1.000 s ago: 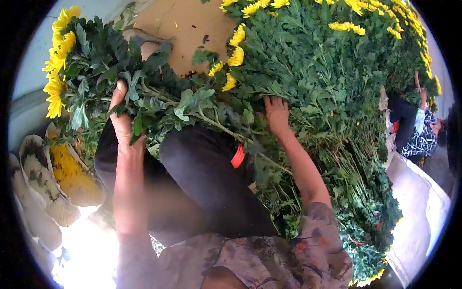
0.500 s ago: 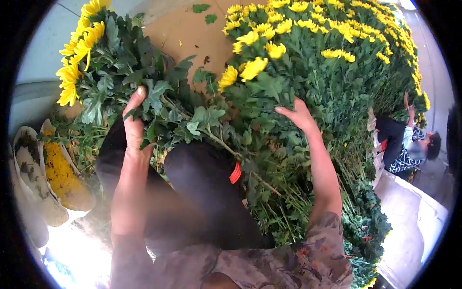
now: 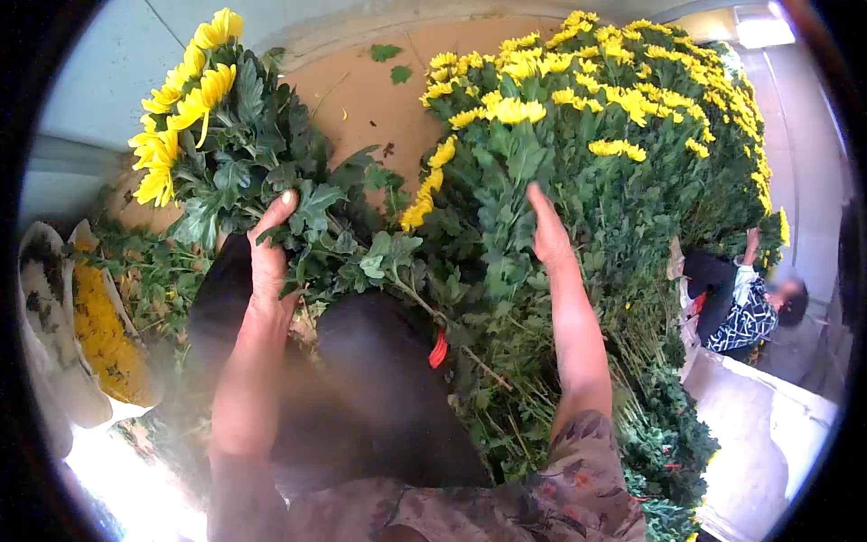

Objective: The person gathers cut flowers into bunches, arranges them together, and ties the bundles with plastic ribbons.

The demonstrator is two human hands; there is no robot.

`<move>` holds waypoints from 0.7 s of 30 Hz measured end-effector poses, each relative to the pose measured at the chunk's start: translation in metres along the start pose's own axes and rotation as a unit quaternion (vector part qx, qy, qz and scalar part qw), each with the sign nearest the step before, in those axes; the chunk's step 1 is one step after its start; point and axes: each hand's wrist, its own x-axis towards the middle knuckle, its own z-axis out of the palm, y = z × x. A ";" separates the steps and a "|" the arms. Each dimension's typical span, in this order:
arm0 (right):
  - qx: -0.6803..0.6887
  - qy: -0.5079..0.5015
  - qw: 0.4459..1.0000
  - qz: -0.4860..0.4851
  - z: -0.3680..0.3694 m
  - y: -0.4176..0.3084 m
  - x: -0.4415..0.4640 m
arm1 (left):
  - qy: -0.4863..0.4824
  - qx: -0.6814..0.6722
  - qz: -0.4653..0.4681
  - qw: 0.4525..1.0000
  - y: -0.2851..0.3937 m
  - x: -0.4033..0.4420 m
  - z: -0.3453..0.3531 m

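Pale blue-grey wall (image 3: 99, 108) stands at upper left beside a tan-brown floor (image 3: 339, 81), as I view them remotely through 1 head camera. Largest of the contents is a broad heap of green leafy stems topped with yellow, many-petalled flowers (image 3: 623, 190), filling the centre and right. Below it at far right I note a creased white sheet (image 3: 768, 434). The wearer's legs, in dark cloth trousers (image 3: 388, 388), occupy the lower centre, next to a grey-brown floral sleeve (image 3: 578, 474). Beyond the heap, at right, sits 1 co-worker in a black-and-white patterned top (image 3: 748, 321), a hand raised to the flowers.

At upper left lies the held bunch of yellow-flowered, dark-green leafy stems (image 3: 244, 176): blooms point to the upper left, and 1 long stem trails past the right knee to the heap. The left hand (image 3: 274, 248) is clamped on this bunch, thumb across the leaves, other fingers mostly hidden. The right hand (image 3: 549, 237) is at the heap, its upper digit extended along the foliage; whether its fingers close on stems I cannot tell. Smaller items: a bright red-orange strip (image 3: 439, 349) just beside the right knee, and 2 loose, lobed green leaves (image 3: 386, 52) on the floor.
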 end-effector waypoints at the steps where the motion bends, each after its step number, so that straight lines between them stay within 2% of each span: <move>1: -0.002 0.002 1.000 -0.004 0.002 -0.003 -0.006 | -0.004 -0.003 -0.014 1.000 0.002 -0.002 0.002; 4: -0.254 0.019 0.958 -0.133 -0.004 0.000 -0.008 | -0.014 -0.006 -0.036 0.999 0.003 -0.002 0.004; 5: -0.255 0.022 0.958 -0.134 -0.017 0.001 0.000 | -0.015 -0.004 -0.041 0.999 0.003 -0.002 0.004; 6: -0.383 0.095 0.899 -0.188 -0.020 -0.006 -0.002 | -0.016 -0.004 -0.042 0.999 0.003 -0.002 0.004; 7: -0.502 0.165 0.816 -0.234 -0.021 -0.012 -0.007 | -0.015 -0.003 -0.036 0.999 0.003 -0.003 0.004; 8: -0.543 0.194 0.761 -0.297 -0.025 -0.021 -0.011 | -0.013 -0.001 -0.031 0.999 0.003 -0.004 0.002; 10: -0.630 0.194 0.705 -0.261 -0.033 -0.051 -0.021 | -0.012 0.007 -0.035 0.999 0.006 -0.007 0.002; 11: -0.627 0.220 0.666 -0.339 -0.049 -0.048 -0.010 | -0.013 0.013 -0.035 0.999 0.007 -0.007 0.003; 13: -0.713 0.286 0.489 -0.413 -0.062 -0.056 -0.007 | -0.020 0.006 -0.036 0.999 0.005 -0.009 0.005; 14: -0.715 0.282 0.492 -0.409 -0.065 -0.052 -0.008 | -0.020 0.009 -0.029 0.999 0.005 -0.009 0.006; 16: -0.636 0.181 0.538 -0.523 -0.056 -0.047 -0.014 | -0.019 0.022 -0.010 1.000 0.005 -0.007 0.003; 17: -0.639 0.094 0.628 -0.434 -0.045 -0.027 -0.023 | -0.014 0.027 -0.013 0.999 0.005 -0.008 0.000; 18: -0.639 0.015 0.716 -0.280 -0.026 -0.007 -0.034 | -0.013 0.028 -0.019 0.999 0.006 -0.008 -0.001; 19: -0.667 -0.038 0.710 -0.224 -0.013 0.017 -0.045 | -0.014 0.028 -0.026 0.999 0.007 -0.008 -0.001; 20: -0.768 -0.044 0.601 -0.218 -0.008 0.048 -0.045 | -0.023 0.043 -0.020 0.999 0.008 -0.009 -0.001; 21: -0.763 -0.004 0.539 -0.357 -0.026 0.097 -0.024 | -0.015 0.039 -0.011 0.999 0.007 -0.011 0.002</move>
